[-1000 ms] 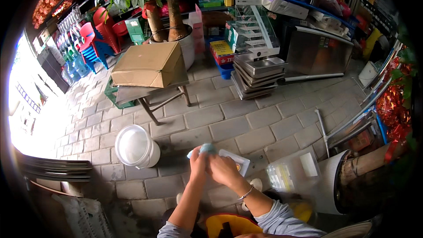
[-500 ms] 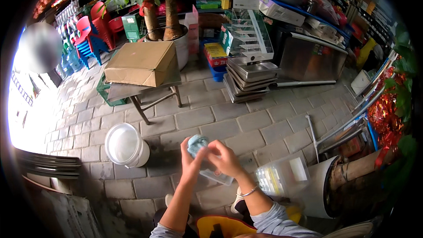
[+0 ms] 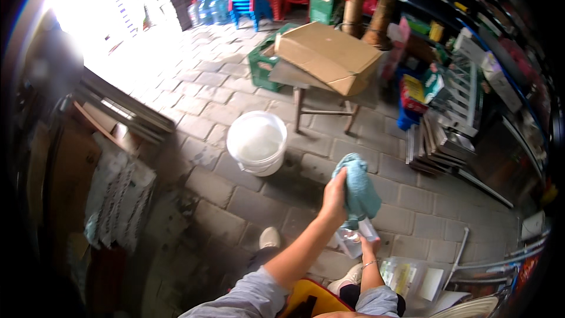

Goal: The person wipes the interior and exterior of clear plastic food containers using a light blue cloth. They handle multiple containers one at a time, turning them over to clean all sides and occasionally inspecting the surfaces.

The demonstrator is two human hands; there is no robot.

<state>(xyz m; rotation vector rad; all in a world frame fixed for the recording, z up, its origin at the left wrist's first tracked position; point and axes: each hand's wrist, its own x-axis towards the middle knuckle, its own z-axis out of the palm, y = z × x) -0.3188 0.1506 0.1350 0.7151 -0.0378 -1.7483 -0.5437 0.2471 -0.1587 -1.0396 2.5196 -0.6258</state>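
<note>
My left hand [image 3: 333, 195] is raised over the paved floor and grips a light blue cloth [image 3: 358, 189] that hangs down from it. Lower down, my right hand [image 3: 367, 246] holds a small clear plastic container [image 3: 355, 238] just under the cloth's bottom edge. Both forearms come up from the lower edge in grey sleeves, with a bracelet on the right wrist. A white bucket [image 3: 256, 142] stands on the pavers to the left of my hands.
A cardboard box [image 3: 328, 56] lies on a small metal-legged table [image 3: 321, 94], with a green crate [image 3: 263, 65] behind. Stacked metal trays [image 3: 438, 141] and racks stand at the right. Clear plastic boxes [image 3: 412, 277] lie by my feet. Boards [image 3: 126, 112] lean at the left.
The view has swung left and the bucket now sits centre frame. My left hand has lifted the blue cloth higher, away from the container in my right hand.
</note>
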